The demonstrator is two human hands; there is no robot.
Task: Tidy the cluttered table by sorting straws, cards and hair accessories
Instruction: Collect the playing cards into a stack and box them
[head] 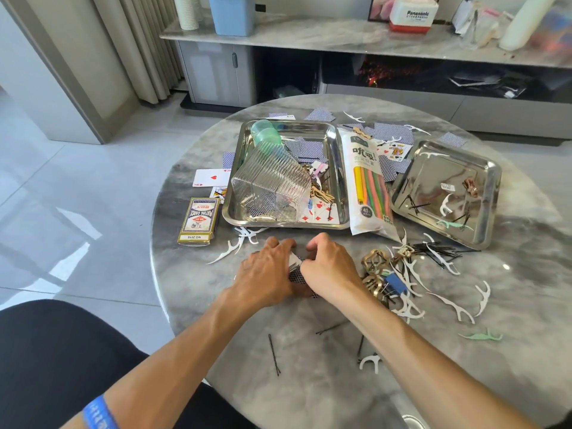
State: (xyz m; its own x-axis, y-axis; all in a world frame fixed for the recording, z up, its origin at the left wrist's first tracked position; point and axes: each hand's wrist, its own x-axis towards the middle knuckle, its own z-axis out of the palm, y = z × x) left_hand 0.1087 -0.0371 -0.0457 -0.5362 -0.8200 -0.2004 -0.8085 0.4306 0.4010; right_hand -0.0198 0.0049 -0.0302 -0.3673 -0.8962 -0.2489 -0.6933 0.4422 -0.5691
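My left hand (266,274) and my right hand (331,267) meet at the table's near middle, both closed around a stack of blue-backed playing cards (295,272). The card box (198,221) lies to the left. A bag of coloured straws (370,187) rests between two steel trays. The big tray (339,168) holds a toppled ribbed glass jar (272,187), cards and hair clips. The small tray (489,196) holds bobby pins and floss picks. Gold hair clips (376,267) and black bobby pins (433,250) lie right of my hands.
White floss picks (455,308) are scattered right of and behind my hands. More cards (393,134) lie behind the trays. Loose bobby pins (274,354) lie near the round marble table's front edge. A cabinet shelf with boxes stands beyond.
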